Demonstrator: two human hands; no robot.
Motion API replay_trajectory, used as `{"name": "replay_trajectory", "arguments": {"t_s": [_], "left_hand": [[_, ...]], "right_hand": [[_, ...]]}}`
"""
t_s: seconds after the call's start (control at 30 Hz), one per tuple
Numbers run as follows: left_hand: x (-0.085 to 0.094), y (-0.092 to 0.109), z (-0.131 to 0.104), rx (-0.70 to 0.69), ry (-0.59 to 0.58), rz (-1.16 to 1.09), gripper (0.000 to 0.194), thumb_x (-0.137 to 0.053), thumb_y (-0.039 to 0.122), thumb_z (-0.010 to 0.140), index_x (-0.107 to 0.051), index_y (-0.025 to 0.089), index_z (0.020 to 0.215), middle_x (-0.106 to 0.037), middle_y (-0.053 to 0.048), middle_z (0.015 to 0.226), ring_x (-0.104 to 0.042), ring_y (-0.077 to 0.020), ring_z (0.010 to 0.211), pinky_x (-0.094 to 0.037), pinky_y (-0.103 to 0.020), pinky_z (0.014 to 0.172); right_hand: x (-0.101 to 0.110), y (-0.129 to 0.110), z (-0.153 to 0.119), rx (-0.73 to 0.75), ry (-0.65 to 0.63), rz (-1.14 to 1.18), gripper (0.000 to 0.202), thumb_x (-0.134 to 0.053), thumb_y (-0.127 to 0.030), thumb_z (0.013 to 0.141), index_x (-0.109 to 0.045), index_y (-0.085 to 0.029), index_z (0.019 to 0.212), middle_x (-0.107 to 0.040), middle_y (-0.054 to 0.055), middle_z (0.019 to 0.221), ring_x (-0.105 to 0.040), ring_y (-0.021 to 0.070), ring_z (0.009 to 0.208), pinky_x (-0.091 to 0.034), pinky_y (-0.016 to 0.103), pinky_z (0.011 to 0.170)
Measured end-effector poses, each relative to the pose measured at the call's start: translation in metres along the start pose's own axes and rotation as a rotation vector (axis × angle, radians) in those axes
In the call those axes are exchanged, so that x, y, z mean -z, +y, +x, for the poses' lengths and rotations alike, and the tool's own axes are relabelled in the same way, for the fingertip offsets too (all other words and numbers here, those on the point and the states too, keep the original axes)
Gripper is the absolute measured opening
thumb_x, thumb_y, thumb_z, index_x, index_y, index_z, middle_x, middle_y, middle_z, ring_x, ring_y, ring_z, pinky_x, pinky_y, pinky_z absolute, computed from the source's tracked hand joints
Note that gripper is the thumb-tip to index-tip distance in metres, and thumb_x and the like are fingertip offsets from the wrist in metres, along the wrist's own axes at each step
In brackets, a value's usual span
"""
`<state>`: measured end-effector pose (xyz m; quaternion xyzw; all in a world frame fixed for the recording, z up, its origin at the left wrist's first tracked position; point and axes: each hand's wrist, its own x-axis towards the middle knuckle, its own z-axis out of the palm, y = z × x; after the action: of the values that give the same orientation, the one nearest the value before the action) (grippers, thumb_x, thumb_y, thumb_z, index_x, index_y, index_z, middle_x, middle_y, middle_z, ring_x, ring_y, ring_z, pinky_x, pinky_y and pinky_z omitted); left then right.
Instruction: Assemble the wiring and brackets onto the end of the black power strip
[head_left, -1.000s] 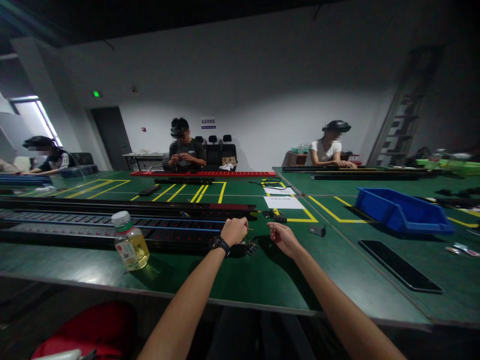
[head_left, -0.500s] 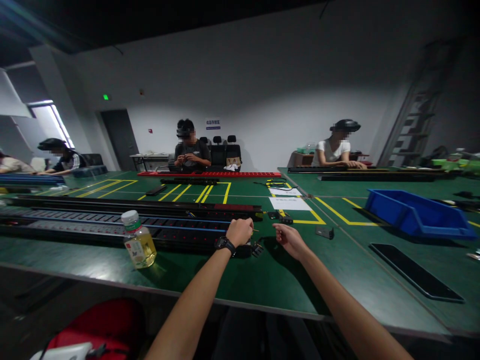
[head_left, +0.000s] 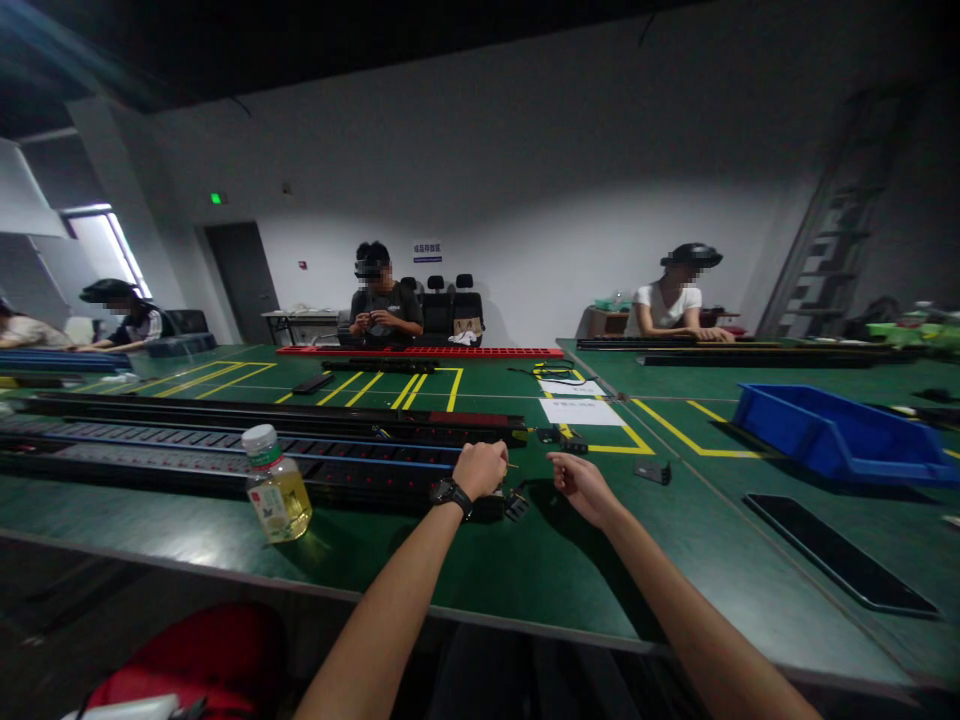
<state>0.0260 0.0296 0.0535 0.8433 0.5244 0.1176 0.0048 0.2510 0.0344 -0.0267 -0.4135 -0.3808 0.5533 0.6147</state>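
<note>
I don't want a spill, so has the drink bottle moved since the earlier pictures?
No: the bottle shows no shift either way, standing at the same spot along the front black rail.

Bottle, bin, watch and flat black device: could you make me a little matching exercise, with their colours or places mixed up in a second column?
Things:
1. Bottle
2. Bin
3. Watch
4. Flat black device

Colours and places:
A. On the wrist of the left hand
B. Lying on the green table, nearer the camera than the bin
C. Standing upright, with yellow liquid inside
D. Blue all over

Right pairs: 1-C, 2-D, 3-A, 4-B
</note>
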Motion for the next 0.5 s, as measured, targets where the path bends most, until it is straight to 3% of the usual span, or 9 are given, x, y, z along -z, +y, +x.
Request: {"name": "replay_trajectory", "arguments": {"t_s": [0.5], "left_hand": [[-0.0023,-0.0035,0.001,-0.037,0.026,-0.009,0.028,-0.046,0.019,0.102,-0.073,0.024,0.106,-0.082,-0.007,0.104,-0.076,-0.0251,0.103,-0.051,-0.037,0.098]], "right_hand": [[-0.0018,-0.0019,-0.0011,0.029,-0.006,-0.021,0.022,-0.087,-0.029,0.067,-0.077,-0.018,0.084,-0.06,-0.001,0.061,-0.05,0.0119,0.051,-0.04,0.025,0.045]]}}
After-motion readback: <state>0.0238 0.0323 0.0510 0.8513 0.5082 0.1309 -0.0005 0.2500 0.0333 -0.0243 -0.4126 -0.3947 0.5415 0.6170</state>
